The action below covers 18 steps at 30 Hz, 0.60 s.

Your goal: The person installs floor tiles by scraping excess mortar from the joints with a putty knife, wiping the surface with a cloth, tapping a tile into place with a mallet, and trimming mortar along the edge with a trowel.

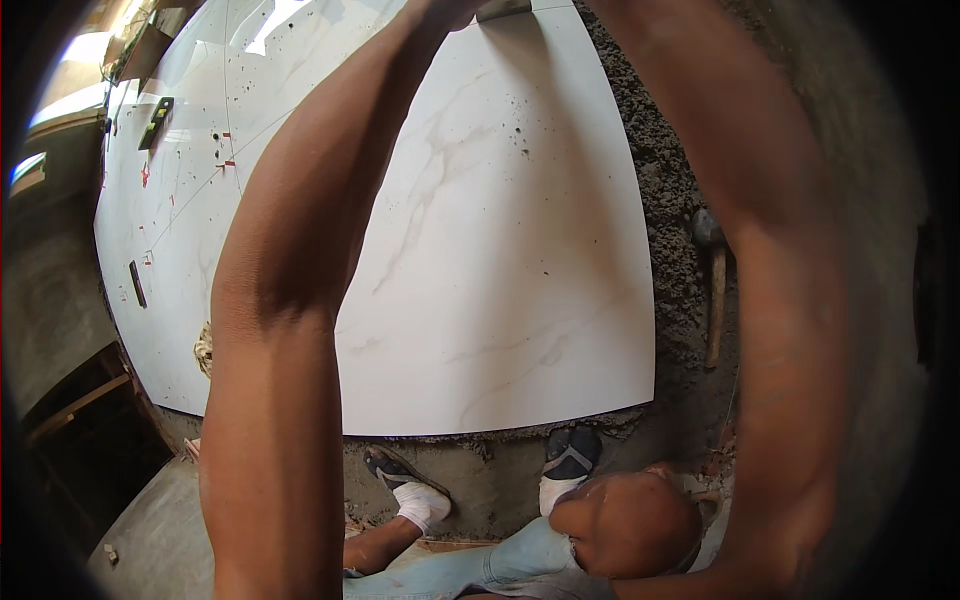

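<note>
Near edge, 5 o'clock: bent knee [640,520] over light blue trousers [470,570]. Sandalled feet: left foot [410,488] just past 6, right foot [570,465] at 5, both by the near edge of the big white veined tile [520,330]. Tile runs from centre up to 12, between the person's arms. Hammer [716,275], wooden handle, at 3 beside rough mortar [665,180]. Dark strip [138,284] at 9, spirit level [156,122] at 10, on the pale floor tiles [185,215]. Far, 12: left hand [460,16], cut by frame, next to dark grey object [503,10] at tile's far end; finger spread and contact can't be told. Right hand past top edge, fingers can't be told.
</note>
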Motion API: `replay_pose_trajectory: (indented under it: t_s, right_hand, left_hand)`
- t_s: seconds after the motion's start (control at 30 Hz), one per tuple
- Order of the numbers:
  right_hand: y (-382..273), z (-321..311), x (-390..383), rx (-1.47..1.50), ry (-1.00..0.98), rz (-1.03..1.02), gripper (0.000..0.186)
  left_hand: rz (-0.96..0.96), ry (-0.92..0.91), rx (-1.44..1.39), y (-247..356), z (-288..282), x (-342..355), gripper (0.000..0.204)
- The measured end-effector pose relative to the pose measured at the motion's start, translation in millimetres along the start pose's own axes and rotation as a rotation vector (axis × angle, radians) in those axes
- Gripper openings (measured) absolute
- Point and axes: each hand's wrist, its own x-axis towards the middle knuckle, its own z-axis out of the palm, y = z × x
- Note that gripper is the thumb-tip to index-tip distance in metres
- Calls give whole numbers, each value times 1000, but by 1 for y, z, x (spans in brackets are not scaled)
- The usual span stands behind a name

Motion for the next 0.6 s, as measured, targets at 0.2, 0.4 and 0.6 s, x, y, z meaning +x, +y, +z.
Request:
replay_pose_trajectory:
  t_s: [0.2, 0.4, 0.6]
  right_hand:
    - [-2, 7, 0, -94, -94, 33, 25]
    - [39, 60, 5, -345, -235, -32, 22]
    - [12, 35, 20, -273, -259, 9, 20]
  left_hand:
    - [-14, -1, -5, -6, 2, -5, 20]
    - [-8, -1, -8, -10, 5, -2, 22]
    - [-8, 10, -7, 3, -10, 8, 23]
